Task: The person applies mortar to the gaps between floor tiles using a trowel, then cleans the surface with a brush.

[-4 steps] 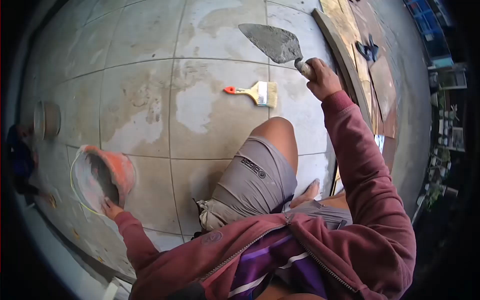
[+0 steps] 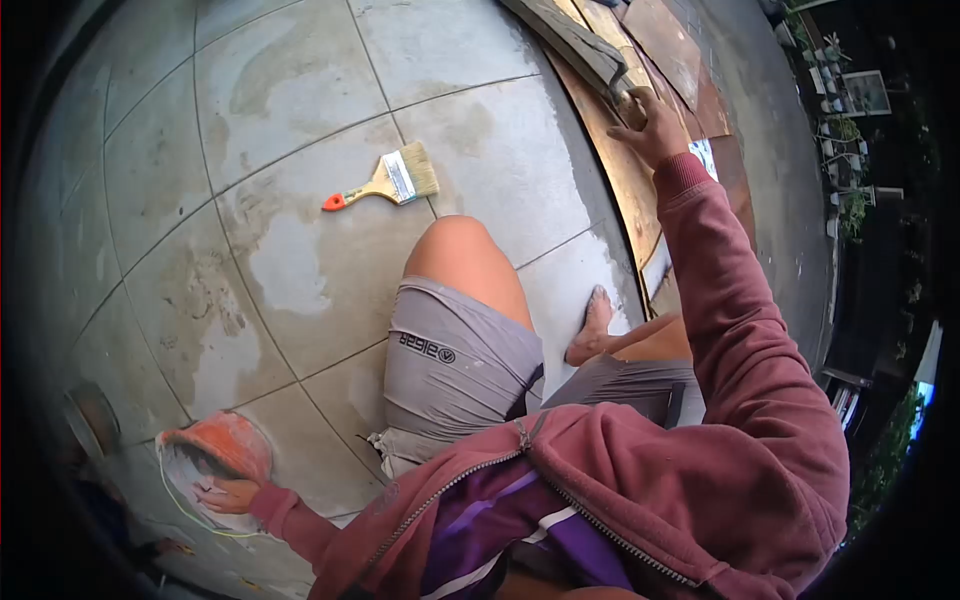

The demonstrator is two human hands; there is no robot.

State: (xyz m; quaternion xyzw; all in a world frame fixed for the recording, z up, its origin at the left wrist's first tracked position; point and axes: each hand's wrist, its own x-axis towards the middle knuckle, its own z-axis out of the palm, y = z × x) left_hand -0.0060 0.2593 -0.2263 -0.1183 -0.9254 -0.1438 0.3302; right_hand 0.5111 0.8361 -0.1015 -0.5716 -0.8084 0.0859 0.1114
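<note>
My right hand (image 2: 652,128) is closed round the handle of a trowel (image 2: 625,98), out over the boards at the tile edge. Its bent neck points up and away, and the blade is hard to tell from the grey strip behind it. Low on the left, my left hand (image 2: 230,495) grips the rim of an orange bucket (image 2: 240,447) that lies tilted, its mouth turned to the left. Grey smears coat the inside of the bucket. A wide paintbrush (image 2: 405,178) with a red-tipped handle lies flat on the tiles beyond my knee, touched by neither hand.
Damp patches mark the tiled floor (image 2: 300,150). Wooden boards (image 2: 670,45) run along its right edge, with grey paving beyond. A second bucket (image 2: 92,420) stands at the far left, near a dim person's arm. Potted plants (image 2: 848,150) line the far right.
The trowel has swung from above the tiles toward the boards on the right. My view has turned, so the paintbrush and the orange bucket sit differently. My left hand stays at the bucket's rim.
</note>
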